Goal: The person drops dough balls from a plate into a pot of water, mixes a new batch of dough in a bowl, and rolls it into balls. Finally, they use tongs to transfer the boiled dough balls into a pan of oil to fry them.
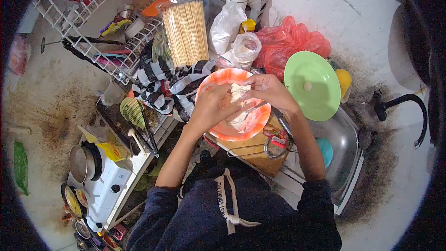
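An orange-and-white bowl sits in front of me with white flour in it. Above the bowl, a pale, flour-coated lump is held between my two hands; its exact kind cannot be made out. My left hand is closed on its left side, fingers bent. On the other side, my right hand pinches it with thumb and fingertips. A metal utensil handle leans on the bowl's right rim below my right hand.
Right of the bowl are a green plate, a red plastic bag and a metal sink. Behind stands a pack of wooden skewers. A wooden board with a strainer lies nearer; a white stove is left.
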The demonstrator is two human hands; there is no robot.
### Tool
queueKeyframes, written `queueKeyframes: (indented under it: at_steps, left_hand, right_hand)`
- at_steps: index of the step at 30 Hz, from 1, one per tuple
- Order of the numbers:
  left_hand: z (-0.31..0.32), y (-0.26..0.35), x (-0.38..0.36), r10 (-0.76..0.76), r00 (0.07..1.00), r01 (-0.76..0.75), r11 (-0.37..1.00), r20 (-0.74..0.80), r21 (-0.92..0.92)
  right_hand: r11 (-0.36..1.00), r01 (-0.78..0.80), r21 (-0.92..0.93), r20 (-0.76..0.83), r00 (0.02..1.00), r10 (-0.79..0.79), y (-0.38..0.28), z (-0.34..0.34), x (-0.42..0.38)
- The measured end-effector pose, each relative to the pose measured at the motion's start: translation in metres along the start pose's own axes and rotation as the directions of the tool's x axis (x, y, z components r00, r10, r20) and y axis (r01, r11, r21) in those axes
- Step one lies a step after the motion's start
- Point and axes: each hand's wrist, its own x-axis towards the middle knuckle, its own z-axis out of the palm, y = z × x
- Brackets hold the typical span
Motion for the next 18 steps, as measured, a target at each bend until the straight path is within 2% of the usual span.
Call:
queueKeyframes:
  at_steps: [1,2,4,5,7,8,10,13,17,18]
  left_hand:
    - [-0.002,0.003,0.002,-0.094,0.991,0.095,0.995,0.095,-0.009]
    - [0.0,0.0,0.001,-0.091,0.991,0.092,0.996,0.095,-0.008]
    - [0.007,-0.009,-0.001,0.119,0.983,-0.105,0.989,-0.139,0.107]
    - [0.005,-0.006,0.0,0.121,0.983,-0.107,0.988,-0.138,0.107]
    - [0.0,0.004,0.002,0.075,0.972,-0.106,0.986,-0.222,-0.128]
    - [0.0,0.008,0.002,0.075,0.972,-0.105,0.986,-0.222,-0.127]
    - [0.0,0.015,0.002,0.068,0.978,-0.12,0.957,-0.198,-0.265]
    - [0.0,0.006,0.002,0.016,0.987,-0.052,0.972,-0.158,-0.228]
    - [-0.002,0.003,0.0,0.064,0.978,-0.109,0.969,-0.201,-0.222]
    - [-0.004,0.006,-0.001,0.01,0.987,-0.052,0.965,-0.163,-0.257]
  right_hand:
    - [1.0,0.0,-0.006,0.004,1.0,0.0,-0.002,0.001,-0.001]
    - [1.0,0.002,-0.007,0.002,1.0,-0.002,-0.004,0.002,-0.002]
    - [0.999,-0.03,-0.012,0.01,1.0,0.03,-0.008,0.003,-0.006]
    - [1.0,-0.028,-0.012,0.008,1.0,0.028,-0.005,0.002,-0.006]
    - [0.996,0.053,0.066,0.024,0.998,-0.054,0.004,0.0,-0.005]
    - [0.996,0.053,0.068,0.025,0.998,-0.054,0.003,0.003,-0.006]
    - [0.992,0.084,0.095,-0.04,0.996,-0.08,0.0,0.009,-0.006]
    - [0.998,0.048,0.035,-0.004,0.999,-0.048,0.003,0.003,-0.004]
    - [0.998,0.056,0.033,0.009,0.998,-0.056,0.005,0.006,-0.006]
    - [0.999,0.046,0.006,0.01,0.999,-0.046,0.002,0.01,-0.008]
